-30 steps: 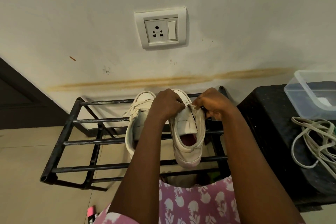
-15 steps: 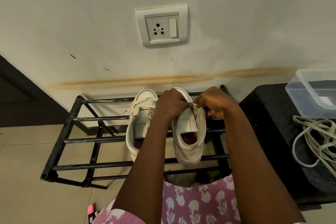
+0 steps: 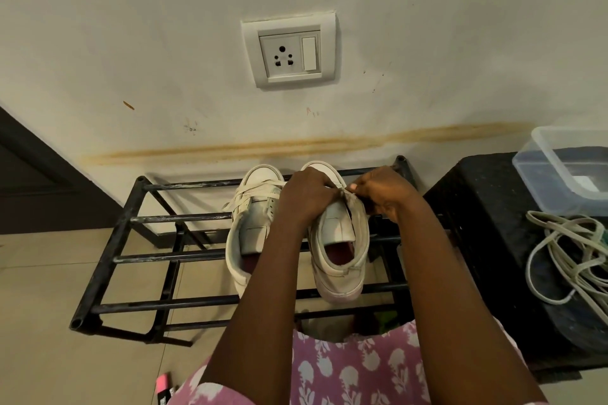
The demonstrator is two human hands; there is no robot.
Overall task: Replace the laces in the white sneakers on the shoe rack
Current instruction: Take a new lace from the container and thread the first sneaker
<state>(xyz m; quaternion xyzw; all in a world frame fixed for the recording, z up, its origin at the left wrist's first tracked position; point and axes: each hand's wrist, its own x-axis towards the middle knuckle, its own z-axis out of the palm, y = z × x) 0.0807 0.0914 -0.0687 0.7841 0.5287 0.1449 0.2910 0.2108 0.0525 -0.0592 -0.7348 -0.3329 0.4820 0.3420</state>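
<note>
2 sneakers (image 3: 250, 233), 1 rack (image 3: 148, 258) | left hand (image 3: 306, 197), right hand (image 3: 385, 191) — both gripping 1 sneaker (image 3: 339, 260)

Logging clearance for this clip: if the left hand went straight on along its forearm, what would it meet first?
The left hand grips the right-hand sneaker, so its toe comes first; beyond that probably the wall, though depth is unclear.
</note>
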